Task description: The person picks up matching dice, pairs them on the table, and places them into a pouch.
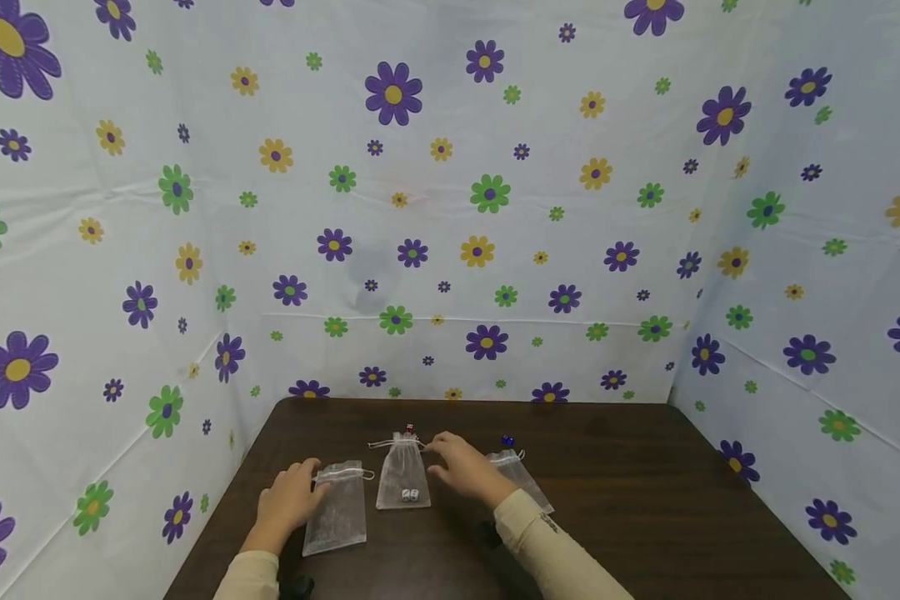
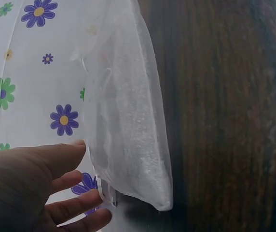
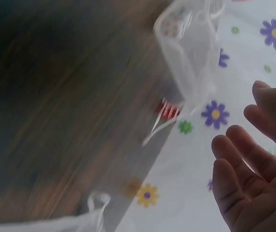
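beige sleeves [image 1: 249, 577] end in open, empty hands, left hand [image 1: 288, 502] by a sheer bag [image 1: 336, 518] near the worktop's [image 1: 645, 500] left edge, right hand [image 1: 468, 468] by a bag [image 1: 399, 477] of white dice [image 1: 410, 495] whose drawstring [image 1: 379, 444], if snagged, could flick the red die [image 1: 410, 428] farther off.

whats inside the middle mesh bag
Two white dice show through the sheer middle mesh bag, near its bottom end. The faces they lie on are hidden.
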Action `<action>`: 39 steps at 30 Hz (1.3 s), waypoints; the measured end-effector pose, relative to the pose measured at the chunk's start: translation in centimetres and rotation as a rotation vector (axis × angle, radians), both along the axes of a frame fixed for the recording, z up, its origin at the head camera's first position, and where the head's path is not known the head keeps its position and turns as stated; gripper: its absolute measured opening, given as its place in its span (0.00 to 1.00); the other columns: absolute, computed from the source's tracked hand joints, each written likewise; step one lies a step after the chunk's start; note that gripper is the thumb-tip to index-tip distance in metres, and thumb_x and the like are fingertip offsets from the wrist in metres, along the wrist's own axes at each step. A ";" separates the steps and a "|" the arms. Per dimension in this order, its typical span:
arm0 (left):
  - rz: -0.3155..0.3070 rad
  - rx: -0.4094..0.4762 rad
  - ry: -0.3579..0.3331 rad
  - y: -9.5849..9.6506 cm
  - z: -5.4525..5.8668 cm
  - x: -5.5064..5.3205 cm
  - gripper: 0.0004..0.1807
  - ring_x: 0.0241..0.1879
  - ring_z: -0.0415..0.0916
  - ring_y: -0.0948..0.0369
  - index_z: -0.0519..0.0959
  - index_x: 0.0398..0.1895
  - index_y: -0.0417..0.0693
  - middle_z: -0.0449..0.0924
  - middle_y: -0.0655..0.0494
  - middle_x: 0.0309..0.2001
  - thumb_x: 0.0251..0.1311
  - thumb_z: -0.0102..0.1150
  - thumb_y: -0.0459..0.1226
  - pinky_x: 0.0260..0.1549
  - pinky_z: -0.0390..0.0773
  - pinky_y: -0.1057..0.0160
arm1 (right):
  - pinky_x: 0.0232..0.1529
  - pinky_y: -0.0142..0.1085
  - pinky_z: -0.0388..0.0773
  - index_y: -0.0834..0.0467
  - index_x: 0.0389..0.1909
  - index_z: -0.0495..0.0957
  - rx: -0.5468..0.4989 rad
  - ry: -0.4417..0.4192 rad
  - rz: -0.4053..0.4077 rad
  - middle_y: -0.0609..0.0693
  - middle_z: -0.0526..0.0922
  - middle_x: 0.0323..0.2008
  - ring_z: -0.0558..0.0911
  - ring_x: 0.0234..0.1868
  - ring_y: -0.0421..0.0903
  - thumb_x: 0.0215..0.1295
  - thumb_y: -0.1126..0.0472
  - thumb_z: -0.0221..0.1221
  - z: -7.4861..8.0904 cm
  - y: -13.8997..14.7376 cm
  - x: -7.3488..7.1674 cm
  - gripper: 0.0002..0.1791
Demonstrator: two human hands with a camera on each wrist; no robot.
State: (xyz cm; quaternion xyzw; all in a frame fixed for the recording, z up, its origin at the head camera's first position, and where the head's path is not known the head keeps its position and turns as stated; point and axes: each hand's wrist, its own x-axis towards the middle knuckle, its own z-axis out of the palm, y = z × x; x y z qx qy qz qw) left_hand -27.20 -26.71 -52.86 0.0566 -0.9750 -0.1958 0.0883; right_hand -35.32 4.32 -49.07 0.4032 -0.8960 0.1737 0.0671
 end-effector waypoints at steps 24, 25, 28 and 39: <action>-0.075 -0.027 -0.077 0.2 -0.7 -1.1 0.28 0.53 0.74 0.36 0.75 0.66 0.45 0.78 0.35 0.54 0.64 0.68 0.43 0.44 0.71 0.31 | 0.49 0.26 0.76 0.55 0.56 0.82 0.135 -0.070 0.145 0.45 0.81 0.50 0.80 0.48 0.37 0.69 0.58 0.66 -1.0 -4.5 2.3 0.16; -0.080 -0.028 -0.081 0.2 -0.7 -1.0 0.27 0.53 0.75 0.36 0.76 0.64 0.45 0.78 0.36 0.54 0.64 0.68 0.42 0.43 0.71 0.31 | 0.48 0.26 0.76 0.55 0.56 0.83 0.135 -0.064 0.151 0.45 0.81 0.50 0.80 0.47 0.37 0.69 0.58 0.66 -1.0 -4.5 2.3 0.16; -0.082 -0.016 -0.075 0.2 -0.5 -0.8 0.20 0.48 0.78 0.41 0.81 0.56 0.47 0.81 0.41 0.50 0.63 0.69 0.41 0.43 0.70 0.32 | 0.50 0.27 0.76 0.55 0.55 0.83 0.145 -0.037 0.169 0.45 0.81 0.50 0.79 0.48 0.37 0.68 0.59 0.66 -1.1 -4.7 2.4 0.15; -0.067 0.001 0.045 -0.2 -0.9 -0.6 0.09 0.30 0.71 0.60 0.80 0.31 0.53 0.73 0.59 0.30 0.55 0.75 0.39 0.36 0.66 0.44 | 0.49 0.25 0.74 0.54 0.54 0.84 0.169 0.007 0.172 0.44 0.81 0.47 0.78 0.47 0.35 0.68 0.57 0.66 -1.2 -5.4 2.8 0.15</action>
